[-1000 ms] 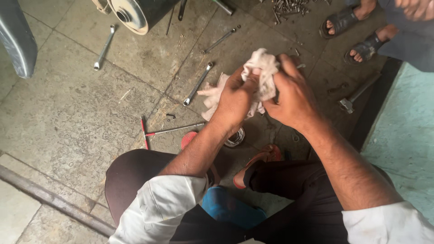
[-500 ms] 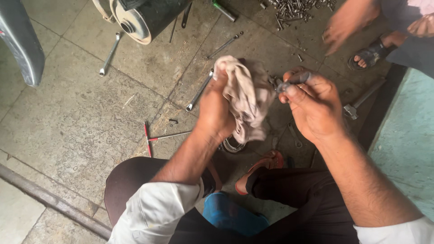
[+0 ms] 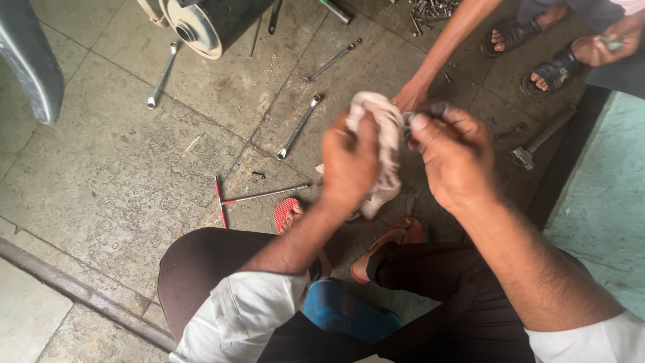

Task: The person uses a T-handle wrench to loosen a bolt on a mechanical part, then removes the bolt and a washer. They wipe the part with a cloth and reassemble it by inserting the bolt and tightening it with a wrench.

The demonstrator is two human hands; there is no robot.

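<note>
Above floor w/ wrenches (image 3: 299, 126), left hand (image 3: 349, 161) grips rag (image 3: 384, 144), right hand (image 3: 451, 156) pinches metal part (image 3: 430, 111)

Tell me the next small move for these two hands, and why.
Probably bring the rag in the left hand onto the small metal part pinched in the right hand. The two sit side by side, the part's end is still bare, and a co-worker's hand reaches in just behind.

A grey stone floor (image 3: 101, 175) carries scattered wrenches (image 3: 299, 126), a T-handle tool (image 3: 259, 195) and loose bolts (image 3: 433, 9).
</note>
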